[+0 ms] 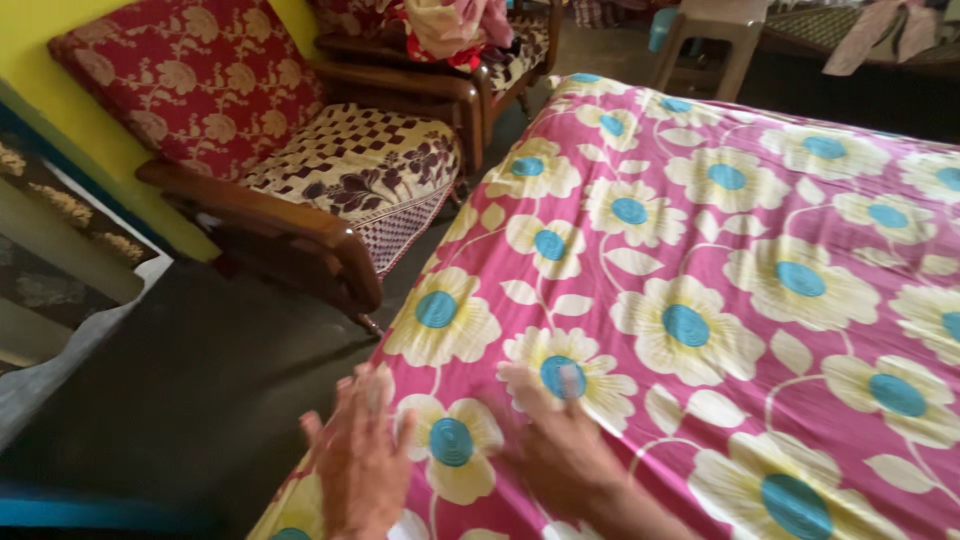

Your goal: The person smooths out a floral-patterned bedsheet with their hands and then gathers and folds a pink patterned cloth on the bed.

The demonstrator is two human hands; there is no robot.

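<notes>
A pink bedsheet with cream flowers and blue centres covers the bed and fills the right of the view. My left hand lies flat with fingers spread at the sheet's near left edge, close to the bed's side. Just to its right, my right hand rests flat on the sheet with fingers apart, over a flower. Both hands are blurred and hold nothing.
A wooden armchair with a red floral back cushion and a brown patterned seat stands left of the bed. A second chair piled with cloth is behind it. Dark floor runs between chair and bed. A stool stands at the far end.
</notes>
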